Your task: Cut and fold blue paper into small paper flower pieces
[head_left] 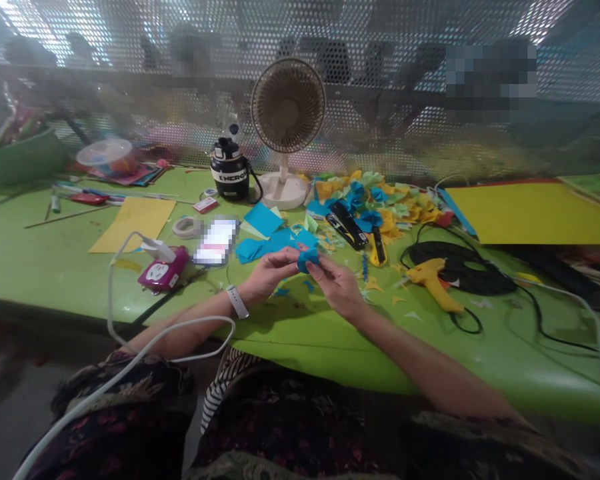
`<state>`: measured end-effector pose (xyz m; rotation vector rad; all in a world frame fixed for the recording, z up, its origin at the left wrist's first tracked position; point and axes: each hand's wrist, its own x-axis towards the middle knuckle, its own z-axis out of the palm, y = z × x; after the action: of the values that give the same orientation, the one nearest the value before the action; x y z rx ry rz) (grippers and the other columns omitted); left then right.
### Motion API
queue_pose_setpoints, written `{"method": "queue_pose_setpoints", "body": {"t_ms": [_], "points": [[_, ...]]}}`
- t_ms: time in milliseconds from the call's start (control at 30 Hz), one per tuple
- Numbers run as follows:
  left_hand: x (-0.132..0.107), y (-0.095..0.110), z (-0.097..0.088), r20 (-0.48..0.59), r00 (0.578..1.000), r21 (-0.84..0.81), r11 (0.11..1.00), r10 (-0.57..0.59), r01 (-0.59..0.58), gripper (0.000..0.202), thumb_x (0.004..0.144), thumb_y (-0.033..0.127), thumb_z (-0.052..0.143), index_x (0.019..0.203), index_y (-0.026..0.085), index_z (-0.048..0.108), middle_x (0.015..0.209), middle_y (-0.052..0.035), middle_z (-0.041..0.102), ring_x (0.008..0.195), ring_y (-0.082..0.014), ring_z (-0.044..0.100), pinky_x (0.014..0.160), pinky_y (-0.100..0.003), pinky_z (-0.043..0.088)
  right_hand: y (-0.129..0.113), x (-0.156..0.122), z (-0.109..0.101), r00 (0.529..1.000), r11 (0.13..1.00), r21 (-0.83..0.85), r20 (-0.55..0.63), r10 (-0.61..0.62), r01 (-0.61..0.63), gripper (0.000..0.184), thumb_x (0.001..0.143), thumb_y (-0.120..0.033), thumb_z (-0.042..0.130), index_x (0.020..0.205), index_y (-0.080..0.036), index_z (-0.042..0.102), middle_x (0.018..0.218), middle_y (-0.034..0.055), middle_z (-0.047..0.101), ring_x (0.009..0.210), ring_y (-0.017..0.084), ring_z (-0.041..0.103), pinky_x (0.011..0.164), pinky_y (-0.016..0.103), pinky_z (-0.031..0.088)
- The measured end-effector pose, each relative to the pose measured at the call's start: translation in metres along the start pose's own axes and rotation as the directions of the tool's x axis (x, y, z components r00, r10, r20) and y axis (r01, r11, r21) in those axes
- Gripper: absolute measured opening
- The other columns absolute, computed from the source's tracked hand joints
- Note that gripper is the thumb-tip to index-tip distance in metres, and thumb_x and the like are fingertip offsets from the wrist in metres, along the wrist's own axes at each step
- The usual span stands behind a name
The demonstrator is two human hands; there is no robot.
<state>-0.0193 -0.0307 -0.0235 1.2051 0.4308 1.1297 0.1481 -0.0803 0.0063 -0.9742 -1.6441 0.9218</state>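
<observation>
Between my two hands, just above the table's front part, is a small piece of blue paper (pixel 307 261) that looks folded or curled. My left hand (pixel 275 268) pinches it from the left, and my right hand (pixel 336 280) grips it from the right. Behind the hands lie flat blue paper squares (pixel 263 220) and pale green pieces. A black stapler (pixel 347 225) and a yellow cutter (pixel 379 248) rest right of these. Blue, yellow and orange scraps are scattered under and around my hands.
A heap of crumpled paper pieces (pixel 395 200) lies behind the stapler. A fan (pixel 287 107), a black jug (pixel 229 175) and a phone (pixel 216 241) stand or lie leftward. A yellow glue gun (pixel 436 283) is at right. A white cable (pixel 155 340) crosses my left forearm.
</observation>
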Motion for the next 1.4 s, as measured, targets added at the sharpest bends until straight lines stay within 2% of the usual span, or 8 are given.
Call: {"method": "queue_pose_setpoints", "body": {"t_ms": [133, 267, 500, 667, 933, 1233, 1333, 1400], "points": [[-0.0007, 0.0031, 0.0009, -0.007, 1.000, 0.031, 0.999, -0.011, 0.011, 0.020, 0.068, 0.040, 0.087, 0.079, 0.024, 0.080, 0.090, -0.0036, 0.071, 0.099, -0.0199, 0.063, 0.101, -0.041, 0.045, -0.0003, 0.0007, 0.0004, 1.000, 1.000, 0.011, -0.011, 0.011, -0.011, 0.041, 0.087, -0.062, 0.061, 0.107, -0.031, 0.078, 0.116, 0.0022, 0.075, 0.122, 0.028, 0.064, 0.116, 0.052, 0.041], [-0.0009, 0.0033, 0.0024, -0.046, 0.999, 0.054, 0.999, -0.002, 0.005, 0.023, 0.064, 0.041, 0.089, 0.076, 0.023, 0.080, 0.086, -0.0036, 0.072, 0.101, -0.0210, 0.064, 0.104, -0.040, 0.043, 0.0022, 0.0014, 0.0005, 0.999, 0.999, 0.004, -0.029, 0.045, -0.045, 0.043, 0.086, -0.064, 0.060, 0.101, -0.029, 0.079, 0.108, 0.0020, 0.076, 0.112, 0.028, 0.068, 0.110, 0.052, 0.047], [0.0025, -0.0012, 0.0000, -0.270, 0.960, -0.083, 0.995, -0.069, 0.048, 0.030, 0.052, 0.038, 0.095, 0.071, 0.022, 0.078, 0.079, 0.0015, 0.072, 0.075, -0.0117, 0.063, 0.081, -0.029, 0.049, 0.0068, 0.0026, -0.0015, 0.990, 0.991, -0.074, -0.102, 0.102, -0.110, 0.043, 0.085, -0.060, 0.064, 0.098, -0.021, 0.077, 0.094, 0.0048, 0.077, 0.089, 0.024, 0.070, 0.084, 0.038, 0.056], [0.0024, 0.0014, 0.0024, -0.227, 0.973, -0.071, 0.997, -0.045, 0.030, 0.028, 0.056, 0.038, 0.093, 0.070, 0.020, 0.077, 0.078, 0.0019, 0.070, 0.074, -0.0104, 0.061, 0.078, -0.027, 0.048, 0.0059, 0.0025, -0.0024, 0.992, 0.983, -0.178, -0.121, 0.016, -0.038, 0.035, 0.090, -0.054, 0.060, 0.089, -0.021, 0.069, 0.086, 0.0044, 0.074, 0.079, 0.020, 0.066, 0.076, 0.033, 0.053], [0.0021, -0.0002, 0.0000, -0.231, 0.964, -0.133, 0.986, -0.132, 0.103, 0.032, 0.057, 0.037, 0.093, 0.076, 0.018, 0.077, 0.078, -0.0002, 0.073, 0.077, -0.0121, 0.064, 0.085, -0.030, 0.048, 0.0039, 0.0043, -0.0019, 0.997, 0.987, -0.144, -0.047, 0.068, -0.074, 0.037, 0.087, -0.058, 0.062, 0.088, -0.021, 0.064, 0.083, 0.0039, 0.072, 0.075, 0.019, 0.066, 0.071, 0.033, 0.053], [0.0020, -0.0019, -0.0001, -0.225, 0.967, -0.093, 0.990, -0.123, 0.105, 0.031, 0.057, 0.038, 0.092, 0.073, 0.018, 0.076, 0.077, 0.0006, 0.071, 0.073, -0.0113, 0.062, 0.079, -0.029, 0.049, 0.0051, 0.0018, -0.0045, 0.999, 0.955, -0.292, 0.008, 0.052, -0.047, 0.039, 0.091, -0.054, 0.056, 0.075, -0.021, 0.067, 0.069, 0.0021, 0.067, 0.067, 0.018, 0.060, 0.065, 0.032, 0.050], [0.0023, 0.0007, -0.0015, -0.244, 0.969, 0.000, 0.999, -0.042, 0.043, 0.030, 0.059, 0.042, 0.091, 0.073, 0.020, 0.076, 0.077, 0.0003, 0.069, 0.073, -0.0123, 0.060, 0.077, -0.030, 0.048, 0.0052, 0.0045, -0.0068, 0.997, 0.968, -0.241, 0.030, 0.076, -0.066, 0.033, 0.088, -0.052, 0.061, 0.082, -0.021, 0.068, 0.076, 0.0031, 0.070, 0.072, 0.019, 0.063, 0.070, 0.033, 0.052], [0.0023, 0.0052, -0.0026, -0.240, 0.968, 0.177, 0.984, 0.076, -0.033, 0.028, 0.063, 0.044, 0.088, 0.073, 0.021, 0.076, 0.078, -0.0012, 0.068, 0.075, -0.0145, 0.059, 0.076, -0.031, 0.048, 0.0074, 0.0065, -0.0092, 0.996, 0.982, -0.166, 0.011, 0.093, -0.090, 0.032, 0.085, -0.051, 0.064, 0.094, -0.021, 0.067, 0.086, 0.0046, 0.072, 0.080, 0.020, 0.067, 0.075, 0.035, 0.054]]}}
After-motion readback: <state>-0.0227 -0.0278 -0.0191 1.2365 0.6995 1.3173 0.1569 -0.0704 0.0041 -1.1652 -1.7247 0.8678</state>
